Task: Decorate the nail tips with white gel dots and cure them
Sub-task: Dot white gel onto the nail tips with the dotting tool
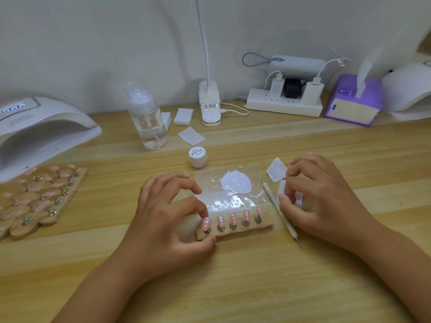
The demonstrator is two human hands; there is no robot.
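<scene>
I am pinching the strip's (263,223) 9 o'clock end with my left hand (168,220); five dotted tips (232,217) are standing on it. My right hand (326,201), at 3 o'clock, is pinching a wipe (282,188). Risk: my forefinger is sitting just beside the end tip and could smear uncured dots. Tilting toward the lamp (46,131) at 10 o'clock could make them run.
</scene>
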